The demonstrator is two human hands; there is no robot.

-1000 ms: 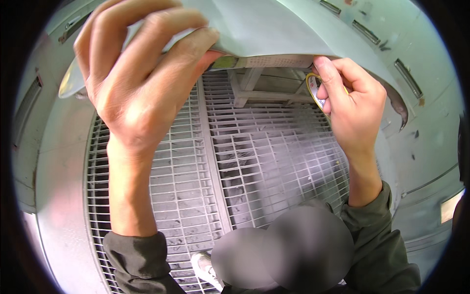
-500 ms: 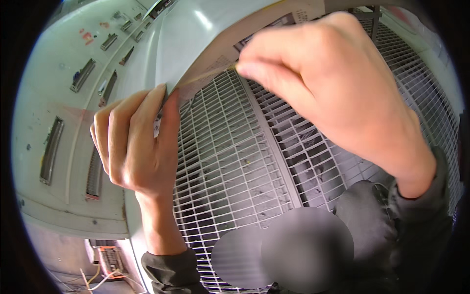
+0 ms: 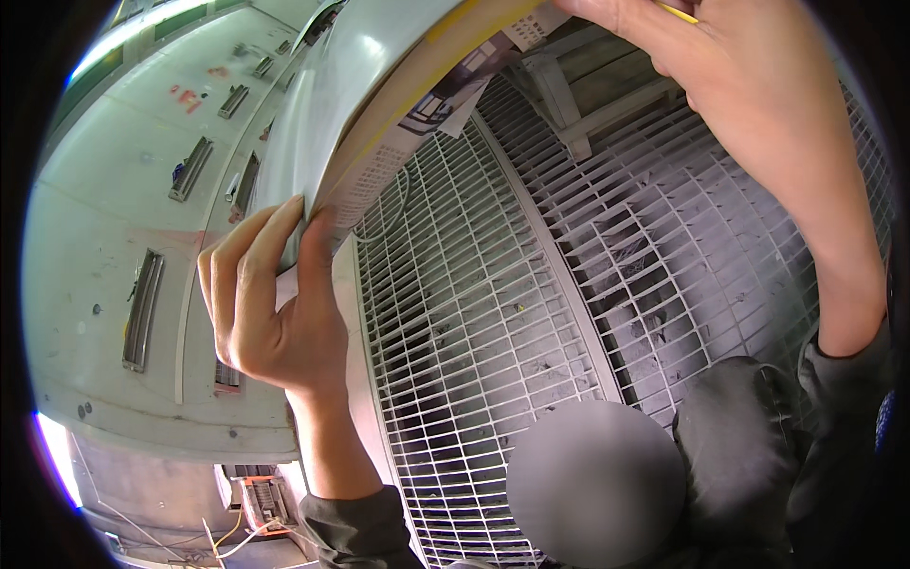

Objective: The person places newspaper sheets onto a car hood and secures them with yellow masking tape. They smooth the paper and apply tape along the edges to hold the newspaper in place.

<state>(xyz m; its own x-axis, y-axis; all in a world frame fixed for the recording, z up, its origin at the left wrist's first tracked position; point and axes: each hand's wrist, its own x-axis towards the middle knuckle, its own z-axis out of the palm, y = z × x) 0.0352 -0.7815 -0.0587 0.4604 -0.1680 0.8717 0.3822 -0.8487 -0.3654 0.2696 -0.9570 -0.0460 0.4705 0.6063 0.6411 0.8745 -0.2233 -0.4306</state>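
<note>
While both hands work 1 curved grey panel (image 3: 379, 66), left hand (image 3: 275, 313) at 9 o'clock pinches its edge; right hand (image 3: 739, 85) at 1 o'clock grips 1 thin yellow strip (image 3: 678, 11). 1 grating floor (image 3: 531, 284) below.

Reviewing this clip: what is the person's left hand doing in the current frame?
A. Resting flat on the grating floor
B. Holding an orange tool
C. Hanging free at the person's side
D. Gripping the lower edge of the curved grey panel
D: the left hand has its fingers pressed against the lower edge of the curved grey panel, well above the grating floor.
</note>
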